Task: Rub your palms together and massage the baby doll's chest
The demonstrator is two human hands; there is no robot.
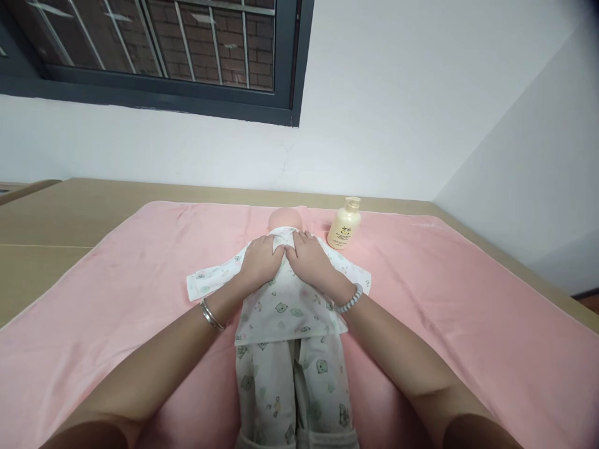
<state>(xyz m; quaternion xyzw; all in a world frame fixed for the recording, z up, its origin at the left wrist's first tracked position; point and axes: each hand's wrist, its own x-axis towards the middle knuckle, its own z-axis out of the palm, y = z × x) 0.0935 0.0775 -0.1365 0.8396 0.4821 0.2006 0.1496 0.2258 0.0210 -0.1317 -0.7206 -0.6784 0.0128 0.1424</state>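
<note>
Two bare forearms point(152, 358) nearest cam, 1 in from each lower corner, angled inward & fwd. 1 silver bangle point(211, 316) on L wrist, poss. double band; 1 grey-white beaded bracelet point(350, 299) on R.

Count: 1 doll point(292, 321), 1 pump bottle point(345, 227), 1 pink cloth point(421, 268). Doll's wearing 1 white long-sleeved top point(266, 312) & 1 pr matching trousers point(271, 386), both w/ small green-ish animal prints.

Pink cloth covers most of the worktop point(51, 221), light wood tone showing L, at back & along R edge; few soft creases. White wall point(374, 93) behind, corner at R. 1 dark-framed window point(285, 62) upper L, metal bars point(214, 37) & brickwork point(259, 47) beyond.

Doll lies centre of cloth, bald head point(285, 218) at far end, legs twd cam; can't tell if face up or down. Sleeves spread out to both sides. Pale yellow bottle stands upright just R of head, apart from hands.

Left hand point(262, 259) & right hand point(311, 259) both palm-down on upper torso, just below neckline, fingers pointing fwd, thumbs angled in & approx. meeting at midline. Grip: both open, laid on fabric, nothing clasped.
</note>
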